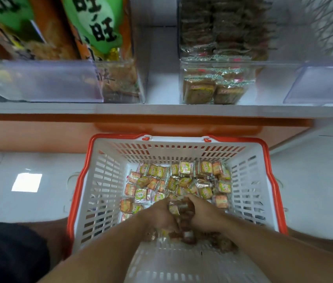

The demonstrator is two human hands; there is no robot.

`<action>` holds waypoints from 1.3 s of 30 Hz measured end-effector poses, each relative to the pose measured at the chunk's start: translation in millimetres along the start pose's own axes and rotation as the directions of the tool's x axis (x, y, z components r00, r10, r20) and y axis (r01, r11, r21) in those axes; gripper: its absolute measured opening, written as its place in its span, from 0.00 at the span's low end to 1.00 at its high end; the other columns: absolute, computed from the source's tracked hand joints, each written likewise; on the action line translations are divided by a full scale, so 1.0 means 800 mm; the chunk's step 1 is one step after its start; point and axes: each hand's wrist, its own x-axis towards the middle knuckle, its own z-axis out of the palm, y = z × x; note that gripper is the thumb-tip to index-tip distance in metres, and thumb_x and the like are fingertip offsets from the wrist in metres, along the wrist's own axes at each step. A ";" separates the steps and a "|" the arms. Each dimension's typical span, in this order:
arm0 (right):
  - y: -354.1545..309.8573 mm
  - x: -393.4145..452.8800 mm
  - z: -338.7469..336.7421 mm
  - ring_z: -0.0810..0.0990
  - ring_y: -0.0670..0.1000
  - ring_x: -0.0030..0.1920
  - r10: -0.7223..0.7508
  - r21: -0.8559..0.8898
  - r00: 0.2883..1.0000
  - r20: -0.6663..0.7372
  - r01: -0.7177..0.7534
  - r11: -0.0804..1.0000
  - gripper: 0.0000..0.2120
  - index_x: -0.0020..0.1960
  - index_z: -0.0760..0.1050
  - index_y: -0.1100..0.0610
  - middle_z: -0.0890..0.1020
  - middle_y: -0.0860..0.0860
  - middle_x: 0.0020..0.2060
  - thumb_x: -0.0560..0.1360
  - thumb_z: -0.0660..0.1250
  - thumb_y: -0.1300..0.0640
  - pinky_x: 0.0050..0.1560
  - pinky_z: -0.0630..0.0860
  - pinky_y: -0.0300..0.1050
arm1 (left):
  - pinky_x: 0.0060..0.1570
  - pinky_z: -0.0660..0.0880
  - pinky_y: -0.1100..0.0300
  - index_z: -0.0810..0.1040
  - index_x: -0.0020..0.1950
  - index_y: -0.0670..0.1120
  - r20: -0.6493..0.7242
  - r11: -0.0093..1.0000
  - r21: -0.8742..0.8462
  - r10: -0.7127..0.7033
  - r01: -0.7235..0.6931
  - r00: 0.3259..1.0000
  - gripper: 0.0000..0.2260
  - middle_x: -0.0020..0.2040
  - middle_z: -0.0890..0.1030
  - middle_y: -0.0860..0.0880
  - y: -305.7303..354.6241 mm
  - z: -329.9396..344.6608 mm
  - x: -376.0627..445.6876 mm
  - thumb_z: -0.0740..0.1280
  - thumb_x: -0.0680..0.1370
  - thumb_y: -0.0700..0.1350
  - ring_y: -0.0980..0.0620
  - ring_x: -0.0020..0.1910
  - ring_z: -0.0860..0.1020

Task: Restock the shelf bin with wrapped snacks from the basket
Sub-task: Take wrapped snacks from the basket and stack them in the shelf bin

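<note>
A white basket with an orange rim [84,176] stands on the floor below the shelf. Many small wrapped snacks [184,174] in yellow and orange wrappers cover its bottom. Both my hands are down inside it, side by side. My left hand [161,215] and my right hand [202,213] curl toward each other around a bunch of wrapped snacks [178,209] held between them. Above, on the shelf, the clear bin [218,82] holds stacked wrapped snacks of the same kind, partly filled.
A clear bin at the left [59,80] holds large green and orange snack bags. Another clear bin [324,84] sits at the right. The white shelf edge [161,109] with an orange strip runs above the basket. White floor tiles lie on both sides.
</note>
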 end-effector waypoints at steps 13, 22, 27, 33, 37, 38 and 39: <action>-0.237 -0.216 -0.160 0.83 0.49 0.49 -0.325 -0.361 0.938 -0.123 0.262 0.895 0.27 0.59 0.75 0.49 0.84 0.47 0.50 0.64 0.82 0.51 0.51 0.81 0.46 | 0.43 0.85 0.58 0.84 0.55 0.42 0.336 0.911 -0.376 0.305 -0.170 0.891 0.18 0.46 0.88 0.42 0.168 -0.128 -0.224 0.62 0.76 0.24 0.50 0.43 0.87; -0.289 -0.299 -0.223 0.85 0.50 0.53 -0.530 0.015 0.756 -0.383 0.579 0.815 0.34 0.65 0.74 0.47 0.86 0.46 0.53 0.62 0.82 0.48 0.59 0.80 0.60 | 0.35 0.85 0.51 0.78 0.63 0.43 -0.124 0.708 -0.626 0.325 -0.328 0.938 0.20 0.55 0.83 0.35 0.245 -0.147 -0.339 0.70 0.73 0.31 0.41 0.44 0.86; -0.295 -0.277 -0.206 0.81 0.40 0.56 -0.638 -0.280 0.466 -0.613 0.627 0.727 0.30 0.66 0.68 0.34 0.81 0.38 0.58 0.68 0.77 0.46 0.56 0.80 0.43 | 0.34 0.85 0.48 0.84 0.58 0.39 -0.102 0.528 -0.808 0.310 -0.261 0.945 0.18 0.51 0.83 0.37 0.251 -0.114 -0.331 0.72 0.75 0.50 0.39 0.49 0.84; -0.296 -0.256 -0.186 0.75 0.38 0.62 -0.703 -0.383 0.433 -0.564 0.617 0.688 0.35 0.71 0.63 0.31 0.71 0.35 0.64 0.74 0.75 0.55 0.51 0.72 0.29 | 0.52 0.84 0.50 0.86 0.60 0.44 -0.165 0.363 -0.849 0.509 -0.384 0.845 0.28 0.63 0.83 0.39 0.265 -0.099 -0.315 0.68 0.74 0.66 0.42 0.60 0.83; -0.300 -0.265 -0.185 0.72 0.37 0.67 -0.721 -0.302 0.504 -0.476 0.677 0.672 0.35 0.74 0.60 0.31 0.69 0.33 0.68 0.72 0.73 0.39 0.56 0.72 0.30 | 0.55 0.81 0.53 0.85 0.61 0.39 -0.200 0.215 -0.909 0.525 -0.357 0.827 0.25 0.64 0.82 0.37 0.266 -0.105 -0.308 0.71 0.75 0.57 0.42 0.65 0.80; -0.300 -0.267 -0.184 0.70 0.37 0.69 -0.725 -0.285 0.510 -0.463 0.688 0.667 0.34 0.74 0.60 0.31 0.69 0.33 0.69 0.73 0.70 0.34 0.61 0.71 0.34 | 0.56 0.81 0.51 0.86 0.58 0.38 -0.202 0.190 -0.917 0.536 -0.351 0.819 0.22 0.62 0.83 0.36 0.265 -0.106 -0.305 0.70 0.76 0.55 0.43 0.62 0.82; -0.299 -0.269 -0.183 0.68 0.38 0.71 -0.725 -0.251 0.512 -0.460 0.708 0.660 0.32 0.75 0.61 0.32 0.69 0.34 0.71 0.73 0.67 0.31 0.66 0.69 0.40 | 0.52 0.84 0.50 0.86 0.56 0.37 -0.199 0.166 -0.924 0.557 -0.344 0.806 0.20 0.59 0.84 0.36 0.264 -0.106 -0.305 0.69 0.78 0.53 0.43 0.56 0.85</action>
